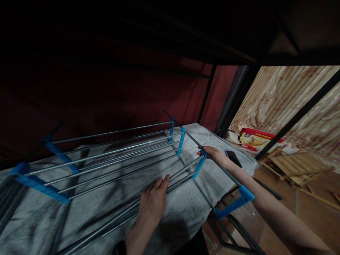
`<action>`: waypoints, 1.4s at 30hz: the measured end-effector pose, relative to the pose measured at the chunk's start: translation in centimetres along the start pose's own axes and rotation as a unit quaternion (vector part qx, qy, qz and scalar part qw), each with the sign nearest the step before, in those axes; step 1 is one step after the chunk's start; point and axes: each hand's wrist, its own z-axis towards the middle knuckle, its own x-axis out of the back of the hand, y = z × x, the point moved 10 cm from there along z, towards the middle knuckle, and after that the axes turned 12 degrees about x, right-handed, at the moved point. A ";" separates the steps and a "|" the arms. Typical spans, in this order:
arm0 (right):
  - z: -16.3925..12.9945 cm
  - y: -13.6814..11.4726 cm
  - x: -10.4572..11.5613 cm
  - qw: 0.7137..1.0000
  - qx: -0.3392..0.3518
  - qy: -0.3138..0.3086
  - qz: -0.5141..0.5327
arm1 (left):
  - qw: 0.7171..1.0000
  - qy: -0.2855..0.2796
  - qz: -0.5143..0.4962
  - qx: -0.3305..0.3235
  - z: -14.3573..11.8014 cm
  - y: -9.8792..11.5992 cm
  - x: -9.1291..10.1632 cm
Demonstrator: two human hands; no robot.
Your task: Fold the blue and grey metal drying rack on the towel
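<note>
A rack of thin metal rods (127,148) joined by blue plastic brackets lies on a grey-white fleecy cover. My left hand (155,198) is closed over the near metal tubes (117,216), whose left parts run loose toward the lower left. Around the blue bracket (199,167) and the dark side pole, my right hand (214,154) is closed, with its thumb and fingers at the bracket's upper end. One more blue bracket (235,205) sits on that pole nearer to me, with no rods in it. On the left, blue brackets (39,186) hold the other rod ends.
A phone (233,158) lies on the cover (186,212) beside my right forearm. Dark metal frame posts (208,94) and a dark overhead panel enclose this space. On the floor at right are a folded wooden piece (300,166) and a red-and-yellow box (257,139), before a patterned curtain (294,102).
</note>
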 end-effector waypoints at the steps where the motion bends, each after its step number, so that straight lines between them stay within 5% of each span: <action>1: 0.0 0.0 0.0 1.000 0.000 0.000 0.005 | 1.000 0.001 0.005 -0.003 0.0 0.1 0.2; 42: -0.1 -0.4 0.2 0.998 0.017 -0.015 -0.055 | 0.995 0.035 0.072 -0.056 0.5 2.2 4.6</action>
